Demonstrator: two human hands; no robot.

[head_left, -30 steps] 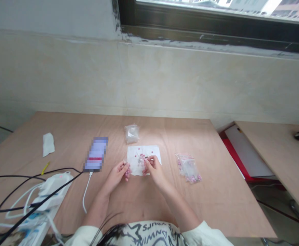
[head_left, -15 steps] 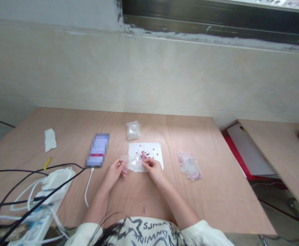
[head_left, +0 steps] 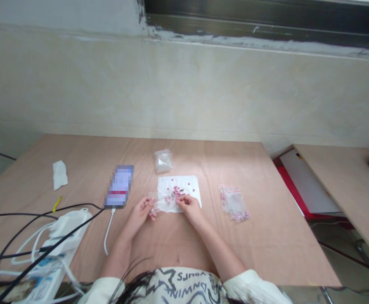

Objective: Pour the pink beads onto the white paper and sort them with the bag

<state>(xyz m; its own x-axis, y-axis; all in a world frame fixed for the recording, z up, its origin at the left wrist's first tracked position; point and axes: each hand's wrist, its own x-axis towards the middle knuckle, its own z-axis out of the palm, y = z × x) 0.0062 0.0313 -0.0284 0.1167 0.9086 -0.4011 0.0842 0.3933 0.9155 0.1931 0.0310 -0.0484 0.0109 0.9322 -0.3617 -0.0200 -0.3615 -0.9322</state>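
Pinching a see-through bag (head_left: pixel 153 196) with small pink beads (head_left: pixel 153 217), left hand (head_left: pixel 143 207); right hand (head_left: pixel 189 205) curled, hold unclear.

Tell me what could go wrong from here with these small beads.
1. The loose pink beads lie on a white sheet with no visible rim, so the right hand might knock some onto the table.
2. The left hand holds a clear bag; if its grip slipped, beads inside could spill.
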